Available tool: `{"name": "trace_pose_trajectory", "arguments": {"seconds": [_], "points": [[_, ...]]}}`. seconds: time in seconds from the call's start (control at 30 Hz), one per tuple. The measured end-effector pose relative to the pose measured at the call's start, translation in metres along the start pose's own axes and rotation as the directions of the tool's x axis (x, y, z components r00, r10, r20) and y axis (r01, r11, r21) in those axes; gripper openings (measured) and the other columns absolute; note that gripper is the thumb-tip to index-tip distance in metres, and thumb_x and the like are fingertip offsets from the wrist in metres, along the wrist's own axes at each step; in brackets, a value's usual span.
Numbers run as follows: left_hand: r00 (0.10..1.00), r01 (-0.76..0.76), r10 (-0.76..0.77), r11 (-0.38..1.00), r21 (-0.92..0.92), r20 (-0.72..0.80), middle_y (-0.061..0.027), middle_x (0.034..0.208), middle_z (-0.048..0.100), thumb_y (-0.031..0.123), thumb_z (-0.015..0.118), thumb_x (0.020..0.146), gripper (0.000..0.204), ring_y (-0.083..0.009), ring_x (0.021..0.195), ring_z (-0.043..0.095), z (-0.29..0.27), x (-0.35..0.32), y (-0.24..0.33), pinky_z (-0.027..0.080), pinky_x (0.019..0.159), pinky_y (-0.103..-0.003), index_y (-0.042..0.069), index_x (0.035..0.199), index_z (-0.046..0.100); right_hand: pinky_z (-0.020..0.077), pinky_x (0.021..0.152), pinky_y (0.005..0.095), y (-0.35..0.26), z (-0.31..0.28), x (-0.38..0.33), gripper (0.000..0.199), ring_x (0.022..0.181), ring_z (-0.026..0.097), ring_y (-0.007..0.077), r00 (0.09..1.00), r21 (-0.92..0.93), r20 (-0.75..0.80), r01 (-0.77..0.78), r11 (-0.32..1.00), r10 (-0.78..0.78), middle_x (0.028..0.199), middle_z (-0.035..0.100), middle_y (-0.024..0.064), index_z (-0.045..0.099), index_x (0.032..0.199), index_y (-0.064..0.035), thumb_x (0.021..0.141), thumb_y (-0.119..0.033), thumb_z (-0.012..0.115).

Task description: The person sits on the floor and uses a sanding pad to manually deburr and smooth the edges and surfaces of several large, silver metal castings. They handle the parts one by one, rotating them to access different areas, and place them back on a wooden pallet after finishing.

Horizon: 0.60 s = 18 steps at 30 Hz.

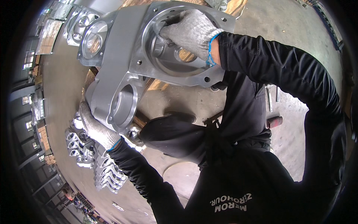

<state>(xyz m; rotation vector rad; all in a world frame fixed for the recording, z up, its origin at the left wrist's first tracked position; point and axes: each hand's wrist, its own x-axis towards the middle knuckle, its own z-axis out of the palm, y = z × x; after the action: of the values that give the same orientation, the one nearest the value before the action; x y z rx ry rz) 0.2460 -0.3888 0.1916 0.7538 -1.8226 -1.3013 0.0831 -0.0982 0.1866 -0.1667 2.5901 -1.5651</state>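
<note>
A large grey metal casting point(123, 37), with a wide round bore and flat machined flanges, is tilted in front of me. My right hand point(192, 33), in a pale knit glove with a blue cuff, reaches into the wide bore. Its fingers are curled against the inner wall; what they pinch, if anything, is hidden. My left hand point(95, 125), gloved alike, closes round the outer side of the casting's lower end, beside a smaller round opening point(125, 103). That hand's fingertips are partly hidden behind the metal.
Wooden blocks point(158, 85) show under the casting. Similar metal parts point(80, 28) stand at the upper left, and rows of smaller castings point(110, 168) lie on the floor at the left. Hand tools point(269, 98) and a red object point(274, 122) lie right of my legs.
</note>
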Motion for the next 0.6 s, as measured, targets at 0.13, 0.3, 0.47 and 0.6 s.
{"name": "trace_pose_trajectory", "arguments": {"seconds": [0.13, 0.3, 0.47, 0.6], "points": [[0.994, 0.101, -0.104, 0.992, -0.081, -0.025, -0.0134, 0.131, 0.067, 0.021, 0.054, 0.105, 0.039, -0.0222, 0.117, 0.063, 0.006, -0.004, 0.009, 0.049, 0.104, -0.036, -0.005, 0.131, 0.066, 0.0567, 0.069, 0.0304, 0.000, 0.008, -0.002, 0.027, 0.069, 0.070, 0.0145, 0.998, -0.004, -0.061, 0.020, 1.000, -0.020, 0.077, 0.077, 0.0066, 0.079, 0.092, -0.0025, 0.088, -0.028, 0.074], [0.998, 0.054, -0.055, 0.998, -0.032, -0.024, -0.0137, 0.129, 0.068, 0.020, 0.055, 0.105, 0.038, -0.0222, 0.115, 0.064, 0.007, -0.011, 0.014, 0.049, 0.104, -0.035, -0.005, 0.131, 0.066, 0.0561, 0.067, 0.0305, 0.008, 0.023, 0.004, 0.030, 0.067, 0.070, 0.0155, 0.991, -0.072, -0.066, 0.113, 0.991, -0.118, 0.073, 0.075, 0.0052, 0.080, 0.088, -0.0033, 0.090, -0.033, 0.075], [0.997, 0.083, -0.082, 0.984, -0.156, 0.012, -0.0126, 0.127, 0.069, 0.019, 0.055, 0.105, 0.037, -0.0217, 0.113, 0.064, 0.005, -0.004, 0.007, 0.050, 0.103, -0.035, -0.005, 0.131, 0.066, 0.0561, 0.067, 0.0320, -0.001, 0.028, 0.002, 0.028, 0.065, 0.070, 0.0169, 0.994, -0.120, -0.032, 0.101, 0.988, -0.106, 0.073, 0.075, 0.0068, 0.080, 0.089, -0.0031, 0.090, -0.031, 0.075], [0.995, 0.096, -0.097, 0.988, -0.120, -0.003, -0.0125, 0.126, 0.069, 0.020, 0.054, 0.105, 0.038, -0.0219, 0.113, 0.064, 0.005, -0.008, 0.011, 0.050, 0.103, -0.035, -0.005, 0.131, 0.066, 0.0577, 0.071, 0.0329, -0.006, 0.025, -0.001, 0.027, 0.070, 0.072, 0.0201, 0.991, -0.154, 0.019, 0.135, 0.979, -0.134, 0.077, 0.076, 0.0105, 0.080, 0.092, -0.0022, 0.088, -0.028, 0.073]]}}
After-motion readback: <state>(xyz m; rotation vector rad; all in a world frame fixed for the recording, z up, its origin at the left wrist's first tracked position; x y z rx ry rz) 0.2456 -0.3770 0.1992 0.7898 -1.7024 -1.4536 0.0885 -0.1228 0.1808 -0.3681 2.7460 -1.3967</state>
